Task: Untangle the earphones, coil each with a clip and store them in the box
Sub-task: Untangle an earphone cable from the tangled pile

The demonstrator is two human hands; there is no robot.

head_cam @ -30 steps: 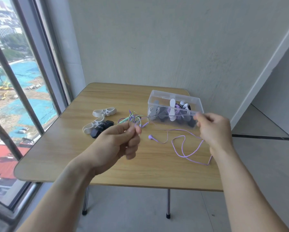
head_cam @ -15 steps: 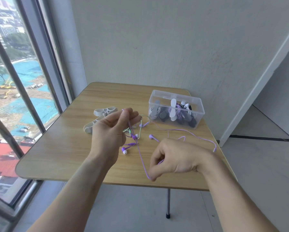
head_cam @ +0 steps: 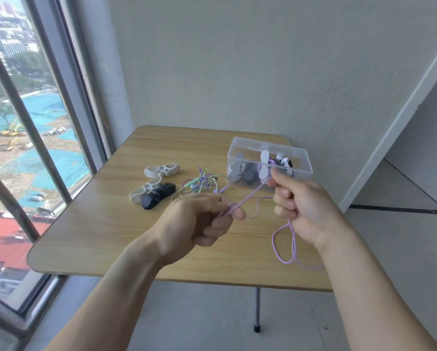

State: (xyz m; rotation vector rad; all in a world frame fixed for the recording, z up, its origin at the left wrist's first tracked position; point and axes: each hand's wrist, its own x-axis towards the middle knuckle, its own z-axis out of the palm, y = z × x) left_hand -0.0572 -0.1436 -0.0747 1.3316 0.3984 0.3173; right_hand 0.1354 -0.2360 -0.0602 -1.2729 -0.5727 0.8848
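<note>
1. Since half a second ago, the right hand (head_cam: 304,207) has risen from low near the table's front edge to a spot just in front of the clear box (head_cam: 269,160), and the left hand (head_cam: 199,221) has dropped and turned so its knuckles face the camera.
2. Both hands pinch the purple earphone cable (head_cam: 250,198): the left between thumb and curled fingers, the right between thumb and forefinger with the other fingers curled under.
3. Between the two pinches the cable runs taut, its long axis slanting from lower left at the left hand up to the right at the right hand.
4. Below the right hand the slack of the same cable hangs in loose loops that lie on the wooden table (head_cam: 98,224) near its front right edge.
5. Beyond the left hand a tangle of purple and green cables (head_cam: 202,183) rests on the table, between the clips and the box; whether the held cable still runs into it I cannot tell.
6. Two white clips (head_cam: 161,169) and a black clip (head_cam: 157,197) lie to the left of the tangle.
7. Inside the box sit coiled earphones with white and dark clips.
</note>
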